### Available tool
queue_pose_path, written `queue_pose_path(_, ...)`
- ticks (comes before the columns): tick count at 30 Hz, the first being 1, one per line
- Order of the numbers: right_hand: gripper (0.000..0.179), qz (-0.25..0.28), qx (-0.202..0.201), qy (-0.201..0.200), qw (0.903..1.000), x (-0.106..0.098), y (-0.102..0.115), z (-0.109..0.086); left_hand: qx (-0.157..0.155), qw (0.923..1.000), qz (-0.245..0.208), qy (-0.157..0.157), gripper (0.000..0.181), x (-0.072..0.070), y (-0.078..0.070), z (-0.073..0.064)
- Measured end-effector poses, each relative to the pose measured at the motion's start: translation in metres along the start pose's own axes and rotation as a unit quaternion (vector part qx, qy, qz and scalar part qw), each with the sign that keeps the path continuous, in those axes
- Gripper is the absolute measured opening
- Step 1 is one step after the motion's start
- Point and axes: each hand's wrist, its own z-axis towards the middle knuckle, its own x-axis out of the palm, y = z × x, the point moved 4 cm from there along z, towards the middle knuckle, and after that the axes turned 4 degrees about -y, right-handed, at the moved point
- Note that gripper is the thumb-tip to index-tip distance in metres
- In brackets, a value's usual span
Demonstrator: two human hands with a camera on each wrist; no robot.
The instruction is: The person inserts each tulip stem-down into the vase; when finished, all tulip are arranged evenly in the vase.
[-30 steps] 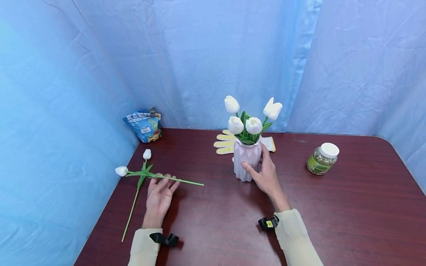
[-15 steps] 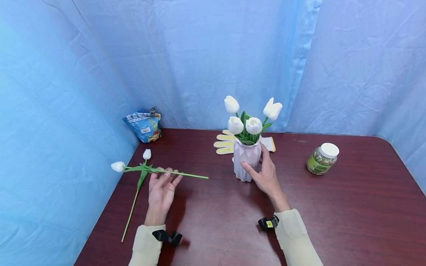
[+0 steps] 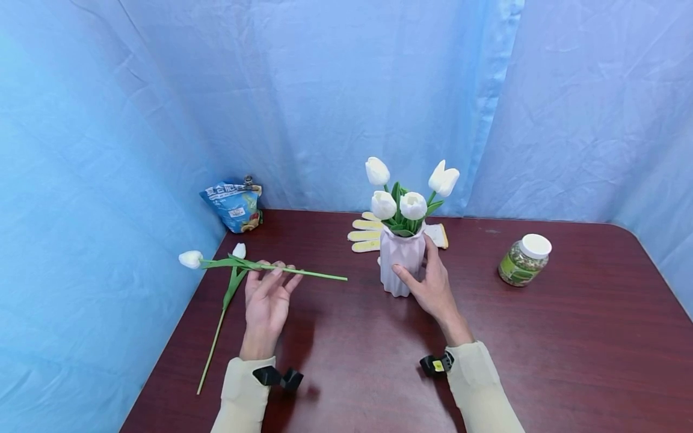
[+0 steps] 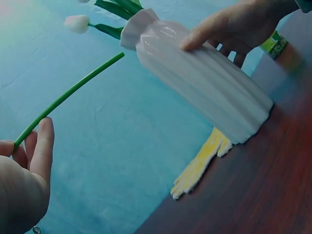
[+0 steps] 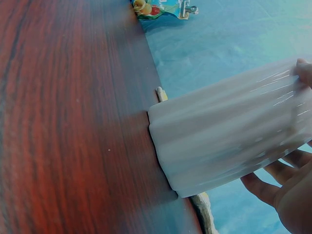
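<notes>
My left hand pinches the green stem of a white tulip between thumb and fingers, holding it above the table. The stem's cut end points right, and in the left wrist view that stem reaches near the vase's rim, apart from it. My right hand grips the side of a pale ribbed vase, thumb in front and fingers behind. Several white tulips stand in the vase. A second loose tulip lies on the table to the left, partly behind the held one.
A yellow and white work glove lies behind the vase, partly hidden by it. At the back left stands a blue bag with a binder clip. A white-lidded jar stands to the right on the dark red table. Blue curtains surround the table.
My left hand has moved up and slightly right, lifting the tulip away from the one lying on the table. My right hand and the vase have stayed in place.
</notes>
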Motion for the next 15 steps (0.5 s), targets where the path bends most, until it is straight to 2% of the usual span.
queue_pose_path(7, 0.089, -0.003, 0.001, -0.001, 1.0000, 0.000, -0.001, 0.000, 0.007, 1.0000, -0.005, -0.003, 0.024, 0.015, 0.004, 0.001)
queue_pose_path(15, 0.087, -0.009, -0.002, -0.002, 1.0000, 0.000, -0.002, 0.000, 0.008, 0.9993, -0.015, 0.034, 0.025, 0.040, 0.015, 0.006)
